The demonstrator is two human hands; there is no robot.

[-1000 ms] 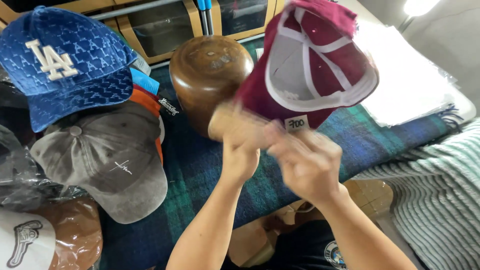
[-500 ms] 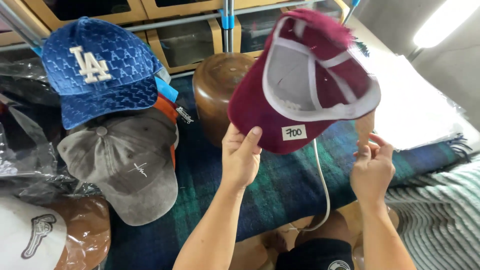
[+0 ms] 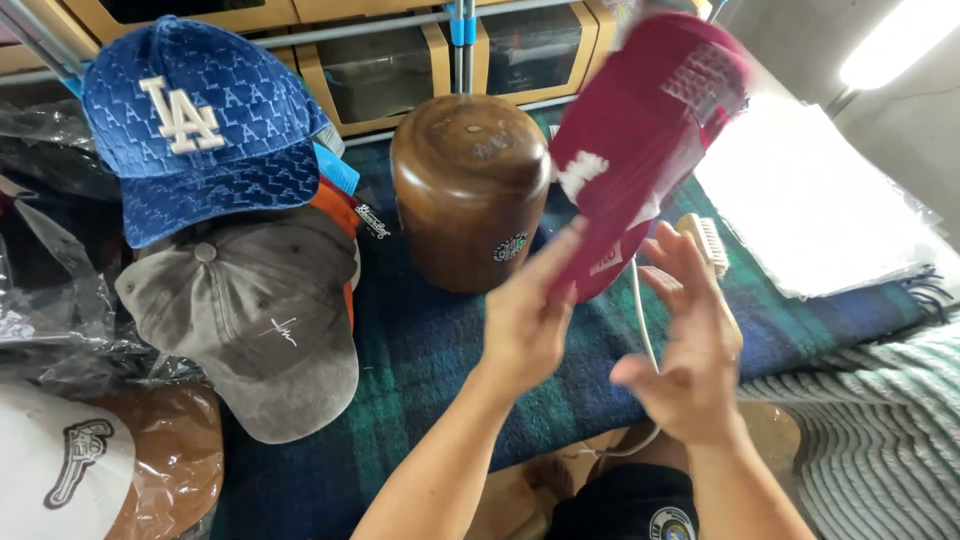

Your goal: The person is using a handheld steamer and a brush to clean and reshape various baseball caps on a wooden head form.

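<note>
The left hand (image 3: 525, 325) pinches the brim of a light, soft maroon cap (image 3: 640, 140) held up beside the brown wooden hat block (image 3: 468, 190), best gripped by its stiffer brim, while the right hand (image 3: 690, 360) hangs open below it.

Wooden block (image 3: 468, 190) beside cap (image 3: 640, 140); blanket (image 3: 430, 350) open

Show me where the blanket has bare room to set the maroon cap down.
Bare plaid blanket lies between the grey cap, the wooden form and the left hand. Crowded: caps stacked at left, white sheets at right.
</note>
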